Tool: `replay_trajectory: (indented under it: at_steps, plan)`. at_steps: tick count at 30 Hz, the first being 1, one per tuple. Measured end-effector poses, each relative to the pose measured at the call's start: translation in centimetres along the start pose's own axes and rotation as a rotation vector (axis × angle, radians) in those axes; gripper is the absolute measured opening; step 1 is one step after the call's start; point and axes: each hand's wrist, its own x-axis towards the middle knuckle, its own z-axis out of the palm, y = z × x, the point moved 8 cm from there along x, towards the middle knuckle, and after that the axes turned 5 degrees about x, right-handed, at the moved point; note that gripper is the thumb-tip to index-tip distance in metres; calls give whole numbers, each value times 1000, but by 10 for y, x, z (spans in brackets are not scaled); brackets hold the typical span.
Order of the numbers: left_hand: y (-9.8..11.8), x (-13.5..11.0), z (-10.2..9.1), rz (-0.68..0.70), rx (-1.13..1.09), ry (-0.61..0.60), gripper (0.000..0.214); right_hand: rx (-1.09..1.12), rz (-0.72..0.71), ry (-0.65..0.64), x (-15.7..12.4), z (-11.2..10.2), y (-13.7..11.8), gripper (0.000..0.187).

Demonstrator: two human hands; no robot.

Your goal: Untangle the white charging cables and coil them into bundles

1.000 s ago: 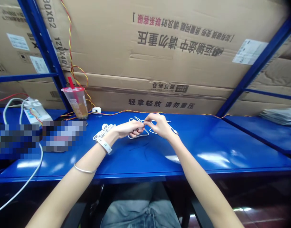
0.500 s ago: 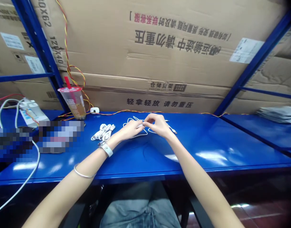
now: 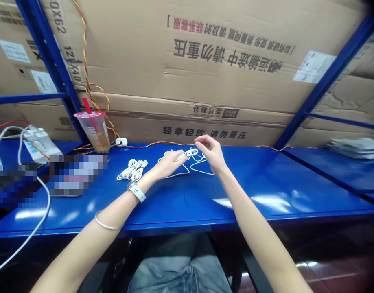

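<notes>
My left hand [image 3: 171, 163] is closed around one end of a small coiled white cable [image 3: 192, 152]. A dark tie crosses the coil close to the fingertips. My right hand [image 3: 213, 154] is raised just to the right of that coil, apart from it. Its fingers are bent and pinched together at the tips; anything between them is too small to make out. Loose white cable [image 3: 202, 171] lies in loops on the blue table under and between both hands. Several tied white cable bundles [image 3: 132, 169] rest left of my left hand.
A plastic drink cup [image 3: 93, 132] with a red straw stands at the back left. Near it are a small white case [image 3: 121, 141], a white power strip [image 3: 40, 142] and a blurred flat item [image 3: 77, 177]. Cardboard [image 3: 138, 81] lines the back; flat packets [image 3: 357, 147] lie far right.
My right hand has moved up and to the right, away from my left fingertips. The coil in my left hand now shows between the hands.
</notes>
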Motion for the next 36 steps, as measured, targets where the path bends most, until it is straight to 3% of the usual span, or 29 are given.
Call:
replay_trajectory:
  at_steps: [4,8,15,20,25,29,36]
  plan:
    - [-7,0,-2,-45,-179,-57,34,-197,-187,-211,-7,16,-26,19]
    - [-1,2,-1,42,-146,-97,34,-215,-226,-345,-12,25,-27,22]
    - [-7,1,0,-19,226,-25,22,-380,-191,-329,-10,28,-12,20]
    - [-3,-3,1,-51,292,-64,18,-504,-192,-380,-15,39,-5,13]
    - [3,-3,1,69,396,-79,14,-407,-60,-405,-15,40,8,21]
    - [3,-1,-3,115,437,-26,13,-180,127,-474,-18,43,24,34]
    - [17,-1,-2,295,643,13,25,95,352,-483,-22,41,34,43]
